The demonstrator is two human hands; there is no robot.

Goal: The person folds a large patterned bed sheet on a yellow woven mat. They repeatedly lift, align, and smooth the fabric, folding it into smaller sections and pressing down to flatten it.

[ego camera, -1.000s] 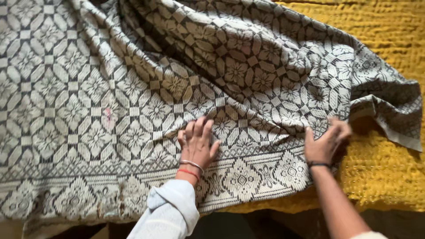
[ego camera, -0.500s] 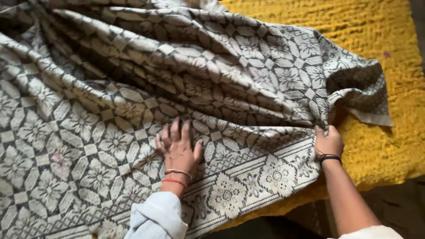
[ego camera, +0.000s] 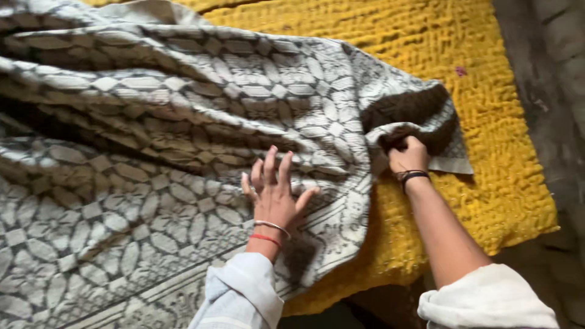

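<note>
Fabric bunches up more heavily than it did half a second ago: the grey-and-cream patterned blanket (ego camera: 152,140) now lies in deep ridges across the yellow quilted bedcover (ego camera: 487,109), and its right-hand edge has drawn in toward the middle, baring more of the yellow beside it. The right hand (ego camera: 407,155) has moved up and inward from the bordered hem, where it was pinching the edge, and is now clenched around a gathered corner of the blanket, the dark reverse side of the cloth folding over above its knuckles. The left hand (ego camera: 274,189) stays flat on the blanket with fingers spread and grips nothing; it presses the cloth down near the woven border band, much as it did before, though the fingers point more steeply upward. White sleeves (ego camera: 241,292) are pushed up both forearms, with bangles on the left wrist and a dark band on the right. From how the cloth lies, the corner appears to be lifting and turning over toward the pinned middle, so a fold seems under way rather than finished. Bare floor shows at the far right.
</note>
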